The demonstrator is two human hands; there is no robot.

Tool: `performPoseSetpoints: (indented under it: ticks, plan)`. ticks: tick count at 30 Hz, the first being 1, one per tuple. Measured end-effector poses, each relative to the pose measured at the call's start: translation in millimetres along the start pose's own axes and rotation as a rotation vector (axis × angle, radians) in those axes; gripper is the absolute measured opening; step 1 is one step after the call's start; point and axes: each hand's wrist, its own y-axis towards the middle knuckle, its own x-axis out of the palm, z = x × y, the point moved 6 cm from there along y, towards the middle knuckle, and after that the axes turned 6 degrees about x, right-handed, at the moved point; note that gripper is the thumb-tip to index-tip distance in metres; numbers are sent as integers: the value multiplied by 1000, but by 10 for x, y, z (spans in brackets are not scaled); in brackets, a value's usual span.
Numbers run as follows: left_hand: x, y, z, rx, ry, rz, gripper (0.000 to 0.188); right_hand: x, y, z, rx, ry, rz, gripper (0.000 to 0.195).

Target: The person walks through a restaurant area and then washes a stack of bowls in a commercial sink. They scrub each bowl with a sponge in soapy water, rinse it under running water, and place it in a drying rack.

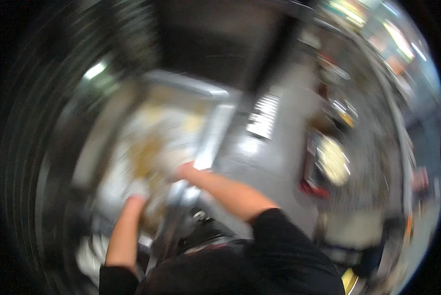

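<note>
Both arms reach down into a large metal-rimmed bin or sink (215,136) at the picture's left centre. White and yellowish-brown material (146,151) lies in it, too blurred to name. My left hand (137,188) looks whitish, perhaps gloved or coated, and is low over this material. Farther right, my right hand (176,166), also whitish, is near the bin's right rim. Strong motion blur hides the fingers of both hands, so what they touch or hold does not show.
A dark floor with a white printed patch (263,116) lies right of the bin. Beyond it, a work surface (371,147) carries a container of pale yellow material (332,160) and blurred utensils. A ridged dark metal surface (25,147) curves along the left.
</note>
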Motion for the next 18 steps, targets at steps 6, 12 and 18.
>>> performPoseSetpoints:
  ticks: [6,12,18]
  plan:
    - [-1278,-1142,323,-235,257,302,40,74,70,431,252,-232,-204,28]
    - [-1246,-3368,-649,-672,203,706,33,38,430,-838,-31,42,72,20]
    - [-117,-5078,-1960,-1291,311,342,47,681,266,-3447,-705,431,141,20]
